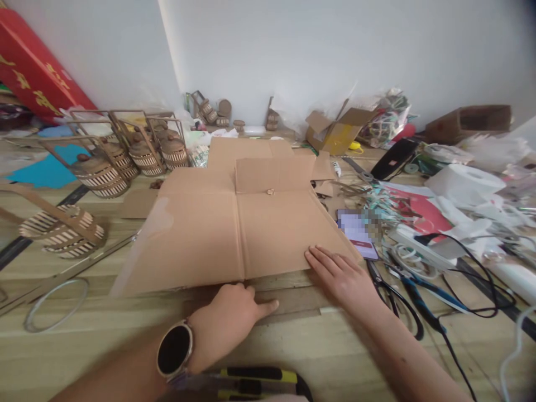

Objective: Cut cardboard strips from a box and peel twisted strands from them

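Note:
An opened-out brown cardboard box [201, 229] lies across the middle of the table, creased down its centre, with one flap [274, 174] raised at the back. My right hand [341, 276] rests on its near right corner, fingers stretched out flat. At the near edge, close to the crease, is my left hand [230, 312], wearing a round dark watch [175, 350]. Its thumb points right above a cardboard strip [293, 301]; its other fingers are bent and mostly hidden at the cardboard's edge, so their hold is unclear.
Several small woven baskets [146, 153] with tall handles stand at left, beside a wire ring [56, 304]. To the right lie a phone [358, 234], black scissors [393, 296], a blue-and-black tool [419, 296] and cables. A black-and-yellow object [255, 385] shows at the bottom.

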`<action>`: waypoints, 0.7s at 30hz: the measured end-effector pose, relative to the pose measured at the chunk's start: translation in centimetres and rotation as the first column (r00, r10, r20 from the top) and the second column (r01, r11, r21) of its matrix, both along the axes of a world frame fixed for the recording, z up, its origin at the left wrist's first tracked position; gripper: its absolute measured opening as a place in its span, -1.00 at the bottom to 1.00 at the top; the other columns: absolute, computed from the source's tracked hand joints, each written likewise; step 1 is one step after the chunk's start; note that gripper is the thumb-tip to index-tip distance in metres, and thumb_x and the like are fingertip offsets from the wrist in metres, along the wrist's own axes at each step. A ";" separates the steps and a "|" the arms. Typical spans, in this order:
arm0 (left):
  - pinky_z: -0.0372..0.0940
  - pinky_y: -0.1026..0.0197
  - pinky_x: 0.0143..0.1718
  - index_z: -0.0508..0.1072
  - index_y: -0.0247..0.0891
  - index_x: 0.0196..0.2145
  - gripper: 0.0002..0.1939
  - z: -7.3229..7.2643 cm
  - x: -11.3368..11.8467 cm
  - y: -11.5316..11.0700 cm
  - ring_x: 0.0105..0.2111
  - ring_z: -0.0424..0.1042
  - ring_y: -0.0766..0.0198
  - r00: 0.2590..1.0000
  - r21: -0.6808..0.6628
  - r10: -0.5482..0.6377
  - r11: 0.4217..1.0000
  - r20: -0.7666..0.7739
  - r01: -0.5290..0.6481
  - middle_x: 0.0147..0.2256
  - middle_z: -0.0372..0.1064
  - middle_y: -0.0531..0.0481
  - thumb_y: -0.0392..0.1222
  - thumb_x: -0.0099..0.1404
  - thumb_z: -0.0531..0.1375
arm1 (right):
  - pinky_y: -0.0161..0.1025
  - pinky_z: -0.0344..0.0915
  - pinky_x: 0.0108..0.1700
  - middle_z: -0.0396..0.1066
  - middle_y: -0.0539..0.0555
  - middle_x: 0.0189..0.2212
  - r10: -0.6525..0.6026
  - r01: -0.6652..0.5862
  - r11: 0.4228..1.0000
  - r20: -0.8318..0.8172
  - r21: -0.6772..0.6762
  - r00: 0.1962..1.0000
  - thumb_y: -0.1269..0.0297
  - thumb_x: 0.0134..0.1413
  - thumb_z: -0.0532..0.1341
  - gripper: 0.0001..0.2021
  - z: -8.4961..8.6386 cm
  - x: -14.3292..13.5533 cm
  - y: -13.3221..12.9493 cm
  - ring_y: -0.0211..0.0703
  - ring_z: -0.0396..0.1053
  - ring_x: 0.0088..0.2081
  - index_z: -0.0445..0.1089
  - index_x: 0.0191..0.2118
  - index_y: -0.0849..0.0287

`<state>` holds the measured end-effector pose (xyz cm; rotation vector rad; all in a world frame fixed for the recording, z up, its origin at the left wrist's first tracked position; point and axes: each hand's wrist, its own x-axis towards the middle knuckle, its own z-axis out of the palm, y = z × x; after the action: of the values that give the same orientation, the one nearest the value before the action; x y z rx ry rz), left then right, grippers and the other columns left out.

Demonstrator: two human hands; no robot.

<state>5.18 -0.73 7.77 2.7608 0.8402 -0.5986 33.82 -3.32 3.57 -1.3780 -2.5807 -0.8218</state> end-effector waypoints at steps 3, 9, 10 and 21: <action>0.29 0.20 -0.29 0.14 0.14 0.35 -0.34 -0.5 0.0 -0.8 -0.19 0.52 0.09 1.000 0.021 0.018 1.000 0.009 -0.019 -0.12 0.48 -0.15 -0.44 0.42 -0.01 | -0.16 0.31 0.06 0.49 0.21 0.09 0.036 -0.038 0.995 0.014 0.091 0.999 0.55 0.30 0.01 -0.61 2.2 0.6 0.5 -0.06 0.43 0.09 0.37 0.16 0.30; 0.27 0.25 -0.34 0.24 0.11 0.30 -0.32 -1.4 -0.5 -1.1 -0.26 0.49 0.14 0.993 0.061 0.013 0.998 0.114 -0.020 -0.23 0.45 -0.10 -0.51 0.35 0.02 | -0.18 0.34 -0.10 0.58 0.16 -0.11 -0.095 0.116 0.978 -0.127 0.171 0.987 0.41 0.36 -0.01 -0.65 8.1 1.1 3.5 -0.10 0.52 -0.16 0.44 0.08 0.19; 0.26 0.26 -0.35 0.25 0.10 0.29 -0.33 -1.4 -0.5 -1.0 -0.28 0.49 0.15 0.992 0.067 0.000 0.998 0.126 -0.009 -0.26 0.44 -0.09 -0.51 0.35 0.03 | -0.17 0.34 -0.14 0.59 0.16 -0.17 -0.125 0.154 0.972 -0.162 0.180 0.979 0.39 0.36 -0.01 -0.65 9.0 1.0 4.2 -0.08 0.53 -0.19 0.46 0.06 0.18; 0.21 0.26 -0.40 0.31 0.13 0.24 -0.44 -1.4 -0.7 -0.6 -0.35 0.46 0.17 0.987 0.047 -0.002 0.999 0.160 -0.006 -0.30 0.43 -0.08 -0.40 0.41 0.03 | 0.22 0.37 -0.02 0.46 0.30 -0.02 -0.190 0.377 0.892 -0.552 0.248 0.812 0.10 0.42 -0.15 -0.56 14.0 -0.2 8.7 0.27 0.33 0.12 0.26 0.22 0.07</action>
<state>4.51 -1.35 6.39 2.8043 0.8314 -0.3543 33.59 5.34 17.57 -1.6222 -1.7502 -0.7612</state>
